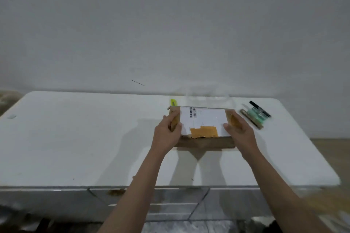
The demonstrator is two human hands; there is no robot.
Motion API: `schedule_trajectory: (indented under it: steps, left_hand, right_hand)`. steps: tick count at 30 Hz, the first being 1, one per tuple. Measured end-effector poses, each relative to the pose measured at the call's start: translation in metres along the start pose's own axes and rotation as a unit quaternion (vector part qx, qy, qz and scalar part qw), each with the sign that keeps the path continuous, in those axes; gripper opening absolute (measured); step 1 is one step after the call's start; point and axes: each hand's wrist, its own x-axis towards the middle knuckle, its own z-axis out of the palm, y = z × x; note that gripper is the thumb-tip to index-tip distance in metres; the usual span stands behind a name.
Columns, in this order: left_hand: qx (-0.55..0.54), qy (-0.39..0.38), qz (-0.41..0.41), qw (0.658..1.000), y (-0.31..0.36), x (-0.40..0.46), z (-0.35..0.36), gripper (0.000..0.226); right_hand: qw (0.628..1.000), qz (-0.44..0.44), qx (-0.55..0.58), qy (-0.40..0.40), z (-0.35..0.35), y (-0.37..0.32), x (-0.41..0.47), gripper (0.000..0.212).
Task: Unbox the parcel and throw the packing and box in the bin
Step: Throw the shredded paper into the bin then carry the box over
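A flat brown cardboard parcel (203, 125) lies on the white table (75, 138), right of centre. A white shipping label with barcodes covers its top, and brown tape seals it. My left hand (167, 133) grips the parcel's left end, thumb on top. My right hand (239, 132) holds the right end, fingers along the taped side. The parcel is closed. No bin is in view.
A yellow-green utility knife (173, 102) lies just behind the parcel's left corner. A pack of pens and a black marker (255, 115) lie to the right. The table stands against a plain wall, and tiled floor shows below its front edge.
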Motion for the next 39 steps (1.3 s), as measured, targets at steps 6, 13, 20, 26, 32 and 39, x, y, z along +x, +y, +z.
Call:
schedule_trajectory:
  steps: [6, 13, 20, 26, 32, 39]
  left_hand:
    - [-0.034, -0.095, 0.053, 0.993, 0.05, -0.063, 0.134, 0.042]
    - [-0.02, -0.222, 0.116, 0.968, 0.094, -0.149, 0.276, 0.041]
    - [0.011, -0.378, 0.117, 0.918, 0.102, -0.222, 0.386, 0.037]
    - [0.129, -0.511, 0.116, 0.842, 0.083, -0.251, 0.455, 0.051]
    - [0.279, -0.595, 0.094, 0.748, 0.038, -0.25, 0.526, 0.063]
    - [0.359, -0.602, 0.025, 0.713, -0.072, -0.242, 0.615, 0.069]
  right_hand:
    - [0.991, -0.001, -0.031, 0.132, -0.154, 0.033, -0.075, 0.046]
    - [0.956, 0.098, -0.021, 0.274, -0.304, 0.08, -0.183, 0.059]
    - [0.921, 0.246, 0.032, 0.3, -0.396, 0.118, -0.29, 0.051]
    - [0.872, 0.291, 0.045, 0.39, -0.408, 0.165, -0.329, 0.058]
    - [0.821, 0.341, 0.001, 0.458, -0.401, 0.226, -0.314, 0.064]
    - [0.784, 0.399, -0.025, 0.475, -0.399, 0.326, -0.275, 0.066]
